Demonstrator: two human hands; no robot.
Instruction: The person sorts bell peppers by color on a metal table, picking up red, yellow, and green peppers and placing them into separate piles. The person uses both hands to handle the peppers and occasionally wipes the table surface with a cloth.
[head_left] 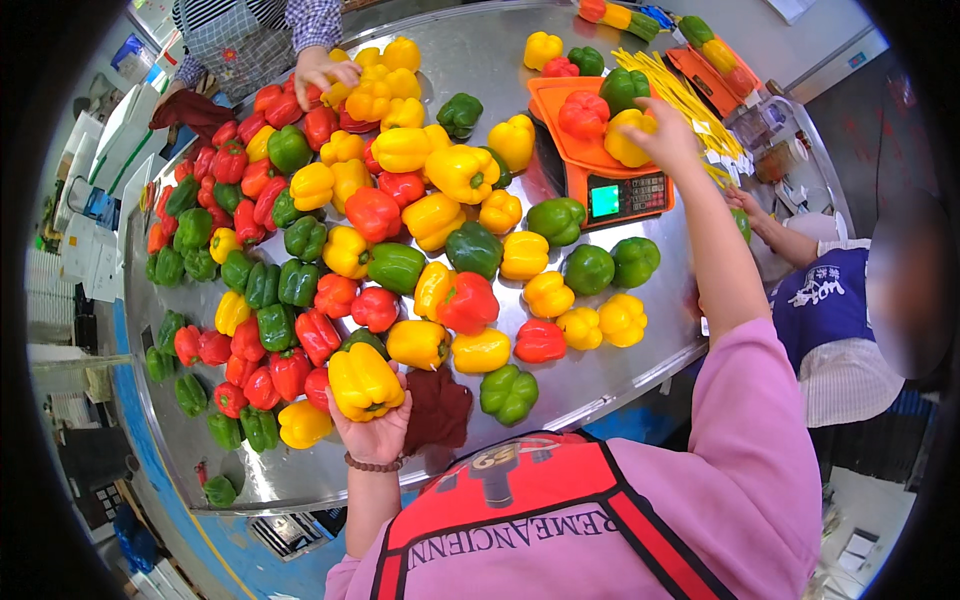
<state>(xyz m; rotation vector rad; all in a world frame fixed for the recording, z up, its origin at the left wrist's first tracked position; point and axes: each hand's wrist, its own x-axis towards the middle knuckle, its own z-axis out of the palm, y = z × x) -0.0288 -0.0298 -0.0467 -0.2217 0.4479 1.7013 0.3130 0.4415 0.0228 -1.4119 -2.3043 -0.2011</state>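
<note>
My left hand point(374, 436) holds a large yellow bell pepper point(364, 384) in its palm, at the near edge of the steel table. Out to the right, my right hand point(668, 138) has its fingers on another yellow bell pepper point(626, 140), which sits on the pan of an orange digital scale point(568, 155). In the same pan lie a red bell pepper point(584, 115) and a green bell pepper point(625, 88). The scale's display point(605, 201) glows green. A dark red cloth point(438, 408) lies beside my left hand.
Many red, yellow and green bell peppers point(376, 214) cover the steel table point(590, 385). Yellow strips point(680, 100) and a second orange scale point(700, 78) are at the far right. A co-worker's hand point(325, 75) reaches among peppers at the far left; another person's hand point(750, 208) works at the right.
</note>
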